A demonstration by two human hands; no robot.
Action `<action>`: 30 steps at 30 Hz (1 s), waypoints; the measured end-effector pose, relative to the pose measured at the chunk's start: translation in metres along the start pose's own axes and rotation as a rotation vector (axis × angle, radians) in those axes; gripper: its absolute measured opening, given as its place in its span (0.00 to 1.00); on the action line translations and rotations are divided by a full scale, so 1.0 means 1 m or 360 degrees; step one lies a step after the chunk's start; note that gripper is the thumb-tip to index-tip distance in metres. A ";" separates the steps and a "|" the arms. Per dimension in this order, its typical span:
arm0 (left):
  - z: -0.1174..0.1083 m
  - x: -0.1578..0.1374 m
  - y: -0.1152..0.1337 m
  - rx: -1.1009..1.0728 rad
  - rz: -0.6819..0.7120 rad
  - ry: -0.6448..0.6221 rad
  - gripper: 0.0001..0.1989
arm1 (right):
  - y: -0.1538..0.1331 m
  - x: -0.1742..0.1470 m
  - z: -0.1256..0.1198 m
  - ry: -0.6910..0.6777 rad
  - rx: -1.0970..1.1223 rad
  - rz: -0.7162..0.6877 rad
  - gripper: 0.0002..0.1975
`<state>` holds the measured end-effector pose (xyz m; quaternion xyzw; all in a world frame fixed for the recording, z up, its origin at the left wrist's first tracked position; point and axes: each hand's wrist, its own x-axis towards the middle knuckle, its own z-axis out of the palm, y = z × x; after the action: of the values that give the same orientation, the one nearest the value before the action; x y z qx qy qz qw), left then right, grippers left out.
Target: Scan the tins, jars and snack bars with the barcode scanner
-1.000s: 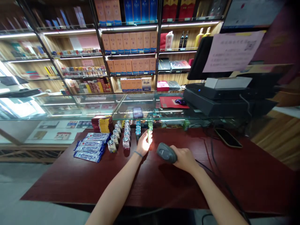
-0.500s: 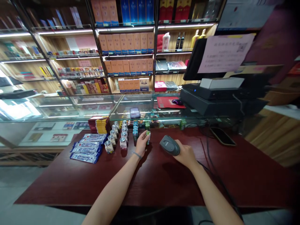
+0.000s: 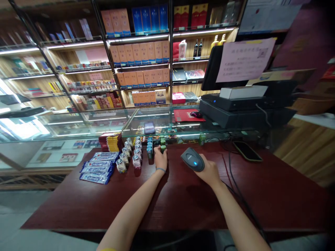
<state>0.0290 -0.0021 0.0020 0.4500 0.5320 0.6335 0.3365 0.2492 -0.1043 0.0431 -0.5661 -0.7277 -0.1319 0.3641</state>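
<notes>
A: What has the left hand (image 3: 160,158) got?

B: Its grip is closed round a small green bottle (image 3: 163,149), standing on the dark red desk (image 3: 183,198) at the near end of a row of like bottles; just left of that grip stand the blue-capped bottles (image 3: 149,148) and the small clear jars (image 3: 129,153); further left lie the blue candy packets (image 3: 99,166).

A: And the right hand (image 3: 208,170)?

B: Its grip is closed on a handheld barcode scanner (image 3: 193,159), a blue light lit on top, held just right of the bottle.

A: The step, then?

B: Scanning, I judge; the bottle is at its row; next the left grip would have to let go and take another item.
</notes>
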 end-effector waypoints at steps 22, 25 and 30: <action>0.018 0.017 -0.004 -0.0271 0.0155 -0.0015 0.33 | 0.002 -0.002 0.000 0.0086 0.0067 0.0127 0.16; 0.017 0.012 0.002 -0.0080 0.0311 -0.0047 0.37 | 0.007 -0.001 -0.002 0.0123 0.0013 0.0147 0.16; 0.017 -0.002 0.014 -0.0037 0.0648 -0.0116 0.22 | 0.021 0.003 -0.014 0.0178 -0.0175 0.0244 0.15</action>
<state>0.0464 -0.0007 0.0155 0.5670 0.4102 0.6777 0.2257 0.2734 -0.1037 0.0505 -0.6311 -0.6524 -0.1747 0.3817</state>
